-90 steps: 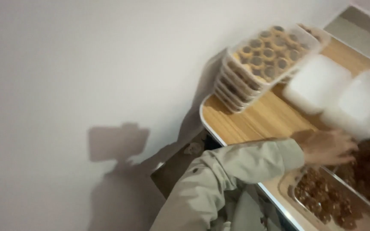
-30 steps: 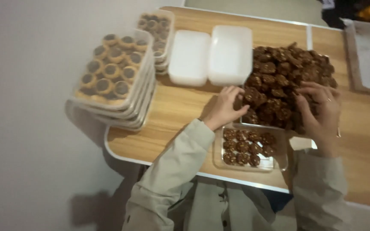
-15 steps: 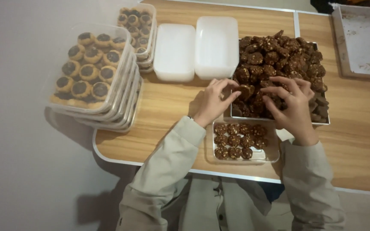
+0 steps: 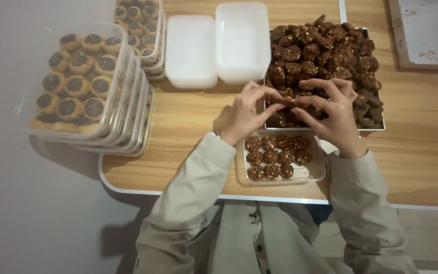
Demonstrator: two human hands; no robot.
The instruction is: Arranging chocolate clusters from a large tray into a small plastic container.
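Dark chocolate cookie (image 4: 287,103), centre of frame, is pinched between the fingertips of both hands: left hand (image 4: 247,114) and right hand (image 4: 333,111), fingers closed on it. Below them, a clear plastic container (image 4: 315,170) holds rows of cookies. Above, a metal tray (image 4: 379,124) carries the cookie heap. Upper left: stacked tart boxes (image 4: 122,86); upper centre: two white lids (image 4: 214,45).

light: dim, warm | shadows: soft, on grey floor lower left | focus: sharp, slightly grainy
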